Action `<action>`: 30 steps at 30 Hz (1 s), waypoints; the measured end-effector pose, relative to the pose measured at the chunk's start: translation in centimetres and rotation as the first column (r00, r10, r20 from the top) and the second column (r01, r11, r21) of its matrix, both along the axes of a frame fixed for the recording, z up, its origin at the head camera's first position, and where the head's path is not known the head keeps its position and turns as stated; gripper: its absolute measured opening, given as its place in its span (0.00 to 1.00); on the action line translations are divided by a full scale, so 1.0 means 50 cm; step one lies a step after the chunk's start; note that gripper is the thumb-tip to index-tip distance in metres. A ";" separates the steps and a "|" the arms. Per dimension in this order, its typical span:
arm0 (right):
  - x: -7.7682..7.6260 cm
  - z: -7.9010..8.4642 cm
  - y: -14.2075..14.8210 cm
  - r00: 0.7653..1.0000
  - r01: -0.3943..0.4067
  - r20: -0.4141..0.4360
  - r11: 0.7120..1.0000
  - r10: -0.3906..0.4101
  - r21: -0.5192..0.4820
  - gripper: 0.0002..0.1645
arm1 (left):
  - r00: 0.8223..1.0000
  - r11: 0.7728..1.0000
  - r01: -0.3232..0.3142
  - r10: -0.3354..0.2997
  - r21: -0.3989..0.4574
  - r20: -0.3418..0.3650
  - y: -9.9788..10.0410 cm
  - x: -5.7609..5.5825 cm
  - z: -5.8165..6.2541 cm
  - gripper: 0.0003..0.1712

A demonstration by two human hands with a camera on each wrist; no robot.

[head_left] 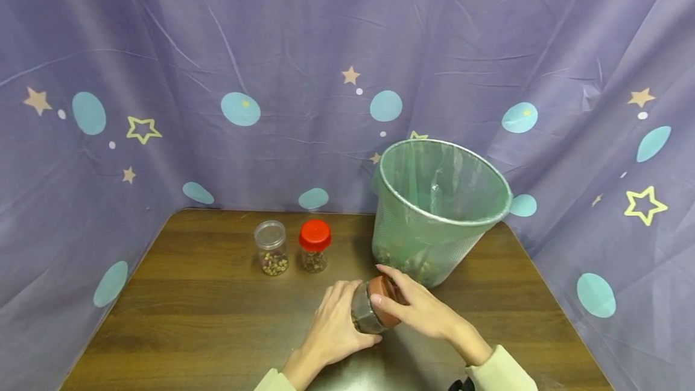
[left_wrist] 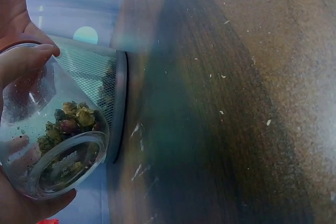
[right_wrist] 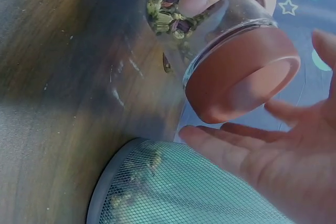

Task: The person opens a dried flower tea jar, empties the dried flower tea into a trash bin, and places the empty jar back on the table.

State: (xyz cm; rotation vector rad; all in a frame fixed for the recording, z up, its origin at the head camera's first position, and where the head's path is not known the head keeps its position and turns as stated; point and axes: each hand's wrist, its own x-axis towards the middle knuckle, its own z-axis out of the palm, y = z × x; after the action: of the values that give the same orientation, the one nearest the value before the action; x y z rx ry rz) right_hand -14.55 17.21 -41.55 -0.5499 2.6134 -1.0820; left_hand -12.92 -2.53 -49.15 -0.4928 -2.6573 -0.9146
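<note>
— Two pale sleeves (head_left: 502, 373) enter at the lower edge of the head view; what do the hands do just beyond them?

— The left hand (head_left: 333, 326) grips a glass jar (head_left: 362, 311) at the lower middle, fingers and thumb curled round its side. The jar is tilted over, its brown-red lid (right_wrist: 236, 82) toward the right. The right hand (head_left: 422, 311) is spread loosely around this lid; I cannot tell if its fingertips press on it

— How far is the work, then?

— I judge it to be partway. The lid looks seated, but I cannot say if it is tight, or if it is being closed or opened. Dried flowers (right_wrist: 170, 11) are inside, so this jar is not emptied. Similar bits (head_left: 418, 265) lie low in the lined mesh bin (head_left: 407, 228), right of centre, so some tipping out may be done. Left of centre, the clear-lidded jar (head_left: 271, 249) and the red-lidded jar (head_left: 315, 243) stand covered, with contents too

— And what is difficult to see?

— Mesh and liner blur the bits, so their amount is uncertain. In the left wrist view the lid is cut off at the left edge. One dark thing (head_left: 461, 385) beside the right sleeve is cut by the lower edge
</note>
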 end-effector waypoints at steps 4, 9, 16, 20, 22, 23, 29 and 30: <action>-0.009 0.003 -0.008 0.993 0.118 0.016 0.992 -0.119 0.047 0.40 | 1.000 1.000 0.009 -0.009 0.002 -0.001 0.002 -0.001 0.002 0.56; -0.017 0.000 -0.012 0.971 0.232 0.034 0.965 -0.238 0.119 0.42 | 1.000 1.000 0.011 -0.011 0.005 -0.004 0.005 -0.001 0.005 0.55; -0.021 -0.001 -0.016 0.950 0.293 0.078 0.948 -0.304 0.124 0.44 | 1.000 1.000 0.007 -0.007 -0.002 -0.012 0.008 -0.002 0.006 0.56; -0.020 -0.003 -0.023 0.949 0.295 0.060 0.937 -0.310 0.185 0.45 | 1.000 1.000 0.015 -0.015 -0.006 0.010 0.008 -0.001 0.005 0.55; -0.019 -0.005 -0.026 0.947 0.303 0.043 0.929 -0.318 0.215 0.45 | 1.000 1.000 0.021 -0.020 -0.009 0.021 0.008 0.000 0.004 0.54; -0.018 -0.006 -0.027 0.947 0.302 0.038 0.927 -0.318 0.222 0.44 | 0.999 1.000 0.023 -0.022 -0.011 0.025 0.009 0.000 0.004 0.54; -0.017 -0.012 -0.018 0.978 0.203 0.011 0.965 -0.207 0.165 0.40 | 1.000 1.000 0.012 -0.012 -0.024 0.012 0.010 0.001 0.002 0.55; -0.017 -0.013 -0.015 0.984 0.175 0.000 0.971 -0.178 0.160 0.40 | 1.000 1.000 0.010 -0.010 -0.025 0.007 0.010 0.000 0.002 0.55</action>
State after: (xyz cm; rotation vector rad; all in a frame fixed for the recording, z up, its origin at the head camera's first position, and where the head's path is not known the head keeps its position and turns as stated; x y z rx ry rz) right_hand -15.39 16.45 -42.18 -0.2776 2.7466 -0.9086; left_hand -12.90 -2.04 -49.05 -0.5095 -2.6781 -0.8889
